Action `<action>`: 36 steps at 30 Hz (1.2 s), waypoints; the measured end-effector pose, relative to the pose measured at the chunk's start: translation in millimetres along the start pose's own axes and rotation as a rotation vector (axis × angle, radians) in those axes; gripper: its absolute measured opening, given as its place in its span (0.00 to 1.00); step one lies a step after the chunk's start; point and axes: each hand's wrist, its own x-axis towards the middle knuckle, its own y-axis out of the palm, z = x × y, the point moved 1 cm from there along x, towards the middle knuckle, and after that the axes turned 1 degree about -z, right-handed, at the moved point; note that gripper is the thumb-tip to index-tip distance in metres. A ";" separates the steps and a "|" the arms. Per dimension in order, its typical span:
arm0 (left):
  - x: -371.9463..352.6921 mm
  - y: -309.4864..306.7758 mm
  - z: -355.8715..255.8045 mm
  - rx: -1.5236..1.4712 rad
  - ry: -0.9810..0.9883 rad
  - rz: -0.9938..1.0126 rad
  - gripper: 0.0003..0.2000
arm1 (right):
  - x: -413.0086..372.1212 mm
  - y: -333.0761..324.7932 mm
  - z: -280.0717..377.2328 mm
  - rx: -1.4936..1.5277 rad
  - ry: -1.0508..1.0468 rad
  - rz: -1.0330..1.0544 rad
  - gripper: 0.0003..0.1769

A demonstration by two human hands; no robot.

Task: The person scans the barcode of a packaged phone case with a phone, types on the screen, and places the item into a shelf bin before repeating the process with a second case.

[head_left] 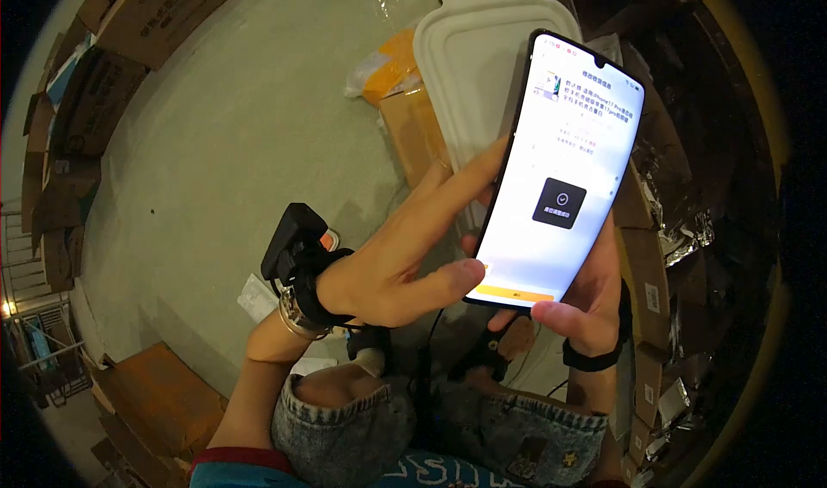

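A smartphone [556, 156] with a brightly lit screen is held upright and slightly tilted before me. The screen shows a page of text, a dark pop-up box with a check mark and an orange bar at the bottom. My right hand [594, 290] grips its lower right side from behind, the thumb at the bottom corner. From the left, my left hand [405, 247] holds the phone's left edge, its thumb by the lower left of the screen and its other fingertips partly hidden behind the phone. A black device [297, 247] is strapped to my left wrist.
Behind the phone stands a white plastic board [482, 57] with a handle slot, beside a cardboard box [413, 130] and an orange-and-clear package [392, 70]. Cartons [103, 100] line the left; more boxes [680, 255] and foil packets crowd the right. Flattened cardboard [164, 393] lies lower left.
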 end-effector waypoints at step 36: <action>1.2 -1.9 -3.4 0.037 -0.011 0.019 0.39 | -2.0 -6.7 1.0 -0.028 0.007 0.088 0.50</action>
